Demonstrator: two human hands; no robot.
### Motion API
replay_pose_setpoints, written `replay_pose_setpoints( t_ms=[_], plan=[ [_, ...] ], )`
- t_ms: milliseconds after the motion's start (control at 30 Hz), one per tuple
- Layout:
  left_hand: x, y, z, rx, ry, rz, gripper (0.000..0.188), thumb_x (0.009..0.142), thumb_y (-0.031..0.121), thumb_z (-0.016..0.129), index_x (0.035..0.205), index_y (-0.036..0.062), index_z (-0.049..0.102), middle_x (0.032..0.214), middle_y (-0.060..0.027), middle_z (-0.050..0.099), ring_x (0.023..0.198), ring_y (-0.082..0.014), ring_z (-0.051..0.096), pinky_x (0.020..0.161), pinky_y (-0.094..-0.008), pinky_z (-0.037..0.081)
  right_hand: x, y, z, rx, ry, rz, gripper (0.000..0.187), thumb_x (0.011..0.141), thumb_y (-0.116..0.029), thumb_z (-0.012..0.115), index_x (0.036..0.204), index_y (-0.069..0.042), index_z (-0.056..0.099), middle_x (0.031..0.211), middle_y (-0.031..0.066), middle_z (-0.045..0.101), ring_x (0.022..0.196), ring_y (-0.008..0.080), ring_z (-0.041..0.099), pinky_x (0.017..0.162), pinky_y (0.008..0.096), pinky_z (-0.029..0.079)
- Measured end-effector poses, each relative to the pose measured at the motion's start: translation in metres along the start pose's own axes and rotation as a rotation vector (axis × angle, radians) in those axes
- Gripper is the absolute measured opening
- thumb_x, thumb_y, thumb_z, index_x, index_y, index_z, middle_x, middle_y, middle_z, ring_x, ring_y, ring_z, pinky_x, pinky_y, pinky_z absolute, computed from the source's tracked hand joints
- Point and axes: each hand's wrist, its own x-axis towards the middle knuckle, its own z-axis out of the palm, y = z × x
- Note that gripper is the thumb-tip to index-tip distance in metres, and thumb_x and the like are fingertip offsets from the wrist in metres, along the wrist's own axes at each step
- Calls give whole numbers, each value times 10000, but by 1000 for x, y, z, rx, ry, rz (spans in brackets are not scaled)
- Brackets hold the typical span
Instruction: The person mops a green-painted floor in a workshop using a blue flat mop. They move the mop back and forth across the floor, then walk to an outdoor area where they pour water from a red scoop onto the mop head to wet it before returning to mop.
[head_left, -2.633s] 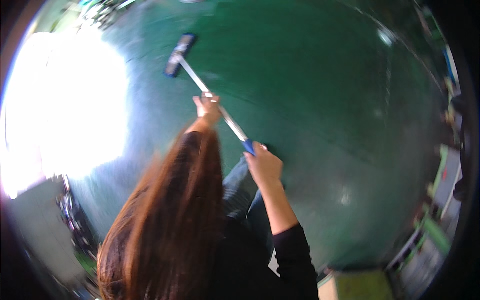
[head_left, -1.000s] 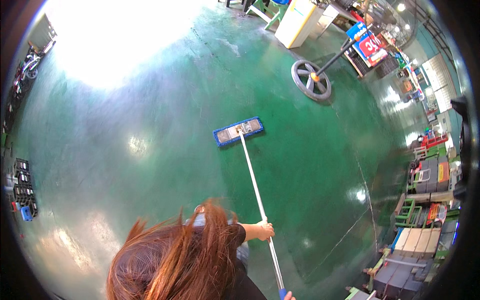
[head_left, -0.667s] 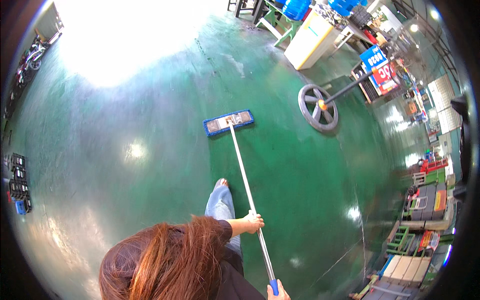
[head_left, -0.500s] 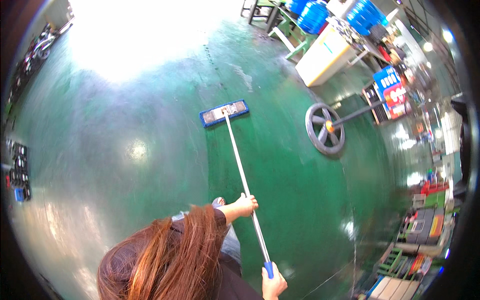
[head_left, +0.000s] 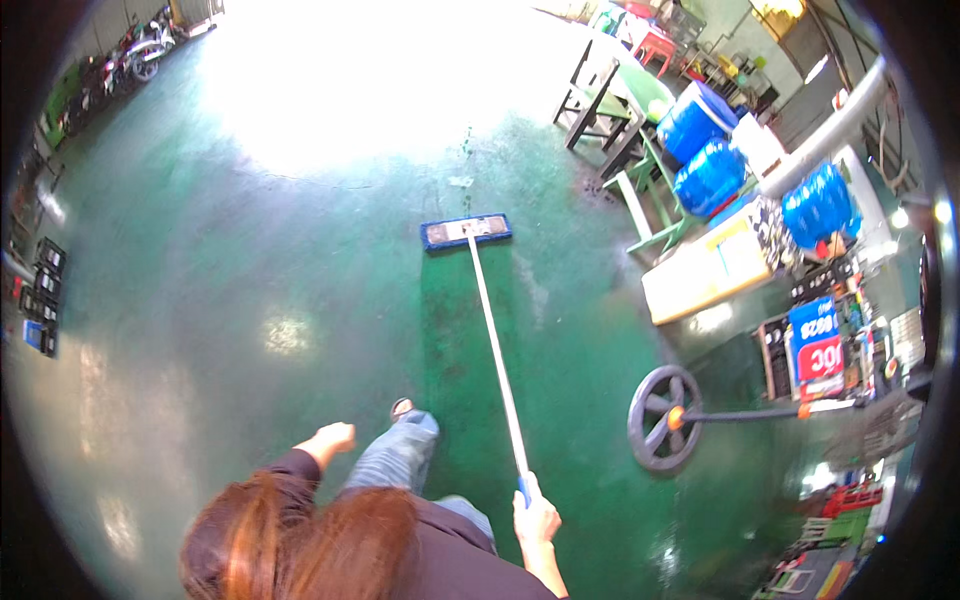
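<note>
- The right hand (head_left: 538, 518) is holding the flat mop (head_left: 494, 345) by its blue grip (head_left: 525, 487), fingers wrapping around it; the left hand (head_left: 335, 438) is hanging free, apparently curling on nothing.
- The mop head (head_left: 466, 231) is lying on the green floor (head_left: 330, 290), well in from its left edge.
- The person is seemingly working through a mopping stroke; continuing calls for keeping the head flat and straight.

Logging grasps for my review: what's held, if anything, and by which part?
The right hand holds the flat mop by the blue grip at its near end; the left hand is off it, nothing visible in it.
</note>
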Motion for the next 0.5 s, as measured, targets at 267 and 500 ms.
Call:
replay_pose_setpoints(
  t_ms=[267, 500],
  plan=[
    [97, -58, -258, -138, 161, 36, 305, 791, 245, 524, 930, 12, 663, 985, -232, 634, 960, -363, 610, 842, -447, 482, 273, -172, -78, 116, 42, -84, 491, 797, -314, 632, 1273, -253, 529, 777, 202, 649, 737, 381, 641, 720, 467, 495],
    [260, -10, -516, -595, 519, 242, 275, 871, 269, 556, 1046, 64, 607, 987, -148, 659, 943, -274, 630, 814, -364, 491, 535, -332, -99, 83, 26, -122, 519, 815, -326, 625, 1311, -277, 482, 867, 205, 656, 826, 389, 633, 768, 475, 485]
  ],
)
